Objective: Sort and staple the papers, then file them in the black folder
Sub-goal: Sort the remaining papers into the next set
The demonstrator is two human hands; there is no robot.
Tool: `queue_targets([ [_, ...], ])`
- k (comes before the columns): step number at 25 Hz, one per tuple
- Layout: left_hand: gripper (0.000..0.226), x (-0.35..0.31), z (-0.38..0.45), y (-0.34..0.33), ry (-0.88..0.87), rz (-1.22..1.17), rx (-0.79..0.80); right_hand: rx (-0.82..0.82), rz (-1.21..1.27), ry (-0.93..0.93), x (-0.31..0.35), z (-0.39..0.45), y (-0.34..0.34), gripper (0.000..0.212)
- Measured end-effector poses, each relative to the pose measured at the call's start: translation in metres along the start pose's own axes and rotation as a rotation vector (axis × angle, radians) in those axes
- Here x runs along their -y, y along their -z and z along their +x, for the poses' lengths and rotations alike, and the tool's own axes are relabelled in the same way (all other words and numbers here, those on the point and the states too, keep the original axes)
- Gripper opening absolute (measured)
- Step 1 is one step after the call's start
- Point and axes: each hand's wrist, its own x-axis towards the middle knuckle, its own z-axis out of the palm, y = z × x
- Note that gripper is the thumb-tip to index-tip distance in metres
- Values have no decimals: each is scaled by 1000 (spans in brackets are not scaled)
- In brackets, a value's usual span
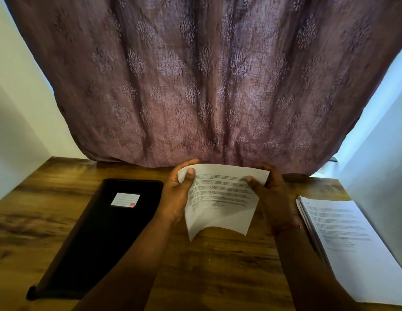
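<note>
Above the middle of the wooden table (218,265) I hold a printed set of papers (220,198), its lower edge curling up off the surface. My left hand (178,194) pinches the top left corner, thumb on the printed face. My right hand (269,191) grips the top right corner, thumb on the front too. A closed black folder (101,232) with a white label lies flat at the left. A stack of printed sheets (348,243) lies at the right. No stapler is in view.
A patterned mauve curtain (206,86) hangs behind the table's far edge, just beyond my hands. White walls (18,108) close in on both sides. Bare wood shows between folder and stack, under my forearms.
</note>
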Motion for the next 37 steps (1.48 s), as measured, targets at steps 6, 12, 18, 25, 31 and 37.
queue_targets([
  [6,28,6,-1,-4,82,43,-24,3,37,-146,-7,-12,-16,12],
  [12,17,24,-11,-1,143,113,-60,-61,49,-134,-20,-25,-24,20],
  [18,12,24,-13,-5,110,156,-6,-105,21,-119,-22,-28,-25,22],
  [25,25,8,-9,2,15,187,77,31,-101,-54,-8,-12,-6,25],
  [31,14,-18,7,3,-135,243,88,209,-288,177,31,19,3,19],
  [37,20,-13,10,3,-82,115,63,103,-184,161,21,18,5,21],
])
